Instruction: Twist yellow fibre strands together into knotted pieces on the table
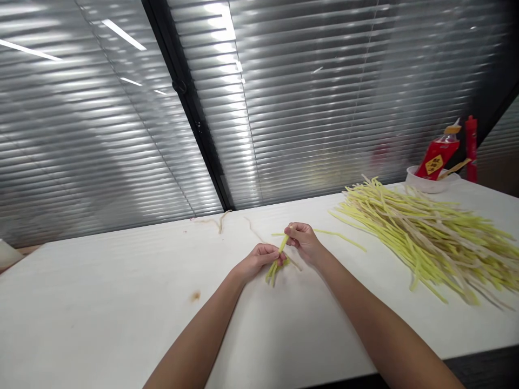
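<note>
I see both hands meeting near the middle of the white tabletop, closed on a short bunch of yellow-green stems. My left hand is curled narrow around the lower part of the bunch, fingers pinched shut on it, with the cut ends fanning out below toward 7 o'clock. My right hand pinches the upper end of one stem, thumb and forefinger tight, knuckles toward the blinds. The bunch runs on a slant, its long axis from about 7 o'clock up to 1 o'clock, so the top sits in the right hand and the bottom in the left. A single stem lies flat just beyond the right hand, pointing toward 3 o'clock. The big pile of the same stems spreads at 2 to 3 o'clock, well apart from the hands, with its strands running from upper left to lower right; my right hand is clearly the nearer one to it. A few pale trimmings lie at 11 o'clock. A white bowl with a red packet stands behind the pile.
</note>
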Demonstrator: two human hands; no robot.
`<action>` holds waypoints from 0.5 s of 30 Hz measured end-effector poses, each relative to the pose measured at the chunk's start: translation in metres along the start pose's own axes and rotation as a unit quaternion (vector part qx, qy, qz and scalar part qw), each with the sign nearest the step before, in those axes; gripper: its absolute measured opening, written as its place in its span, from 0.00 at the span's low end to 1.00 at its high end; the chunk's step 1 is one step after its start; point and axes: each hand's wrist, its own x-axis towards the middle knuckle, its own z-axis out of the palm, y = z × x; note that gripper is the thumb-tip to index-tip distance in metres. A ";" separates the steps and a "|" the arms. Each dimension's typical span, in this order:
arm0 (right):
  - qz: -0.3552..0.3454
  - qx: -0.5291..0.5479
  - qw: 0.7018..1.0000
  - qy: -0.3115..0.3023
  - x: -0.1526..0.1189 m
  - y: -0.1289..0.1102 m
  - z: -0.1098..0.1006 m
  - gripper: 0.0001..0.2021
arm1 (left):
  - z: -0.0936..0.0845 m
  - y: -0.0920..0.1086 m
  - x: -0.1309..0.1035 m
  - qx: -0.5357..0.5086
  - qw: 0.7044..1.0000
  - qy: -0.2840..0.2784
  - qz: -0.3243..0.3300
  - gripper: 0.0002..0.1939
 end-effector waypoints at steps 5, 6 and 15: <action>0.008 0.014 0.999 0.029 0.002 0.001 -0.001 0.16 | 0.000 0.000 0.000 0.008 1.000 0.003 0.001 0.13; 0.009 0.015 0.999 0.034 0.003 0.002 -0.001 0.16 | 0.000 0.000 0.000 0.010 1.000 0.002 0.000 0.13; 0.006 -0.022 0.999 0.041 0.001 0.001 0.001 0.17 | 0.002 0.001 0.001 0.017 1.000 -0.010 -0.008 0.13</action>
